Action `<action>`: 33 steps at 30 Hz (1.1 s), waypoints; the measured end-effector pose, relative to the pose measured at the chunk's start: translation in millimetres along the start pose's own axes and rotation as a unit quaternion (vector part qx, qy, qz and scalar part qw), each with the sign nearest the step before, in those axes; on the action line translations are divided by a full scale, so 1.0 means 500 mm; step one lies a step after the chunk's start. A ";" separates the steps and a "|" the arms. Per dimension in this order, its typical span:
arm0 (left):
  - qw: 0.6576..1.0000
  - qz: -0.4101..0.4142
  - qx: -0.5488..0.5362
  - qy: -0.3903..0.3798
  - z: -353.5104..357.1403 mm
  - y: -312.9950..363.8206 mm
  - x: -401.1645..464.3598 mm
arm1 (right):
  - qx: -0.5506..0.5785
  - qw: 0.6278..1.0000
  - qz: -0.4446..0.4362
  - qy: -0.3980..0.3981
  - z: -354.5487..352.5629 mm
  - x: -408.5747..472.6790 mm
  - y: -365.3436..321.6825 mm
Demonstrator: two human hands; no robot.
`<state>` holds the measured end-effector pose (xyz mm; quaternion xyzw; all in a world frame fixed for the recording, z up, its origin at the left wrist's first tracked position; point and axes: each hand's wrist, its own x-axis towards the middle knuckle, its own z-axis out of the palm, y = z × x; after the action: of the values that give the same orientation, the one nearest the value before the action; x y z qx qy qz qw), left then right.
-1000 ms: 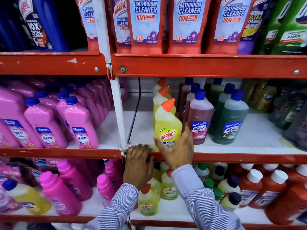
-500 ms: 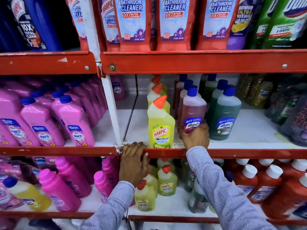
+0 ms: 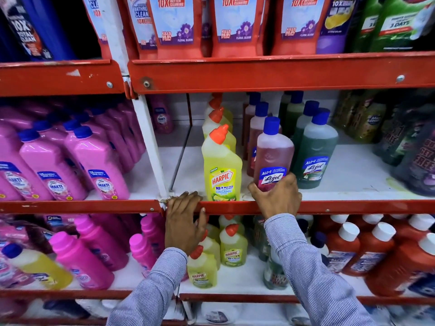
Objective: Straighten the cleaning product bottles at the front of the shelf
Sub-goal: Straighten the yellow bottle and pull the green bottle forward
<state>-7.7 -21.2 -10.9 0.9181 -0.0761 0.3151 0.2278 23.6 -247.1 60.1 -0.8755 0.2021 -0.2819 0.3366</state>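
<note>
A yellow Harpic bottle (image 3: 222,165) with an orange cap stands upright at the front of the middle shelf (image 3: 353,207), label facing out. Beside it on the right is a pink Lizol bottle (image 3: 274,152) with a blue cap, tilted slightly. My right hand (image 3: 276,196) grips its base from the front. A green Lizol bottle (image 3: 315,151) stands just to the right of it. My left hand (image 3: 184,217) rests on the red front rail, fingers hooked over the edge left of the Harpic bottle.
More Harpic and Lizol bottles line up behind the front ones. Pink Shakti bottles (image 3: 98,165) fill the left bay past the white upright (image 3: 150,147). Dark bottles (image 3: 414,151) stand at far right. Red bathroom cleaner pouches (image 3: 235,24) hang over the shelf above.
My right hand left the yellow Harpic bottle, moved right and took hold of the pink Lizol bottle's base. The Harpic bottle now stands square at the rail. My left hand stayed on the rail.
</note>
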 end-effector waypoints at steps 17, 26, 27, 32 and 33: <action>1.000 -0.013 -0.002 0.017 0.002 0.005 -0.003 | 0.102 0.993 -0.051 -0.024 -0.030 -0.024 0.043; 0.999 -0.028 -0.012 0.022 0.014 0.007 0.001 | 0.080 0.994 0.069 0.028 -0.060 0.113 0.095; 0.999 -0.029 -0.011 0.021 0.014 0.007 0.001 | 0.068 0.995 0.074 0.016 -0.061 0.125 0.095; 0.999 -0.029 -0.019 0.021 0.012 0.011 0.001 | 0.039 0.996 0.076 -0.009 -0.050 0.152 0.096; 0.999 -0.029 -0.018 0.018 0.011 0.011 0.001 | 0.033 0.997 0.071 -0.006 -0.050 0.151 0.096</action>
<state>-5.9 -28.9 -12.5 0.9100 -0.0507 0.3233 0.2547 57.4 -333.2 68.4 -0.8489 0.2521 -0.2590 0.3857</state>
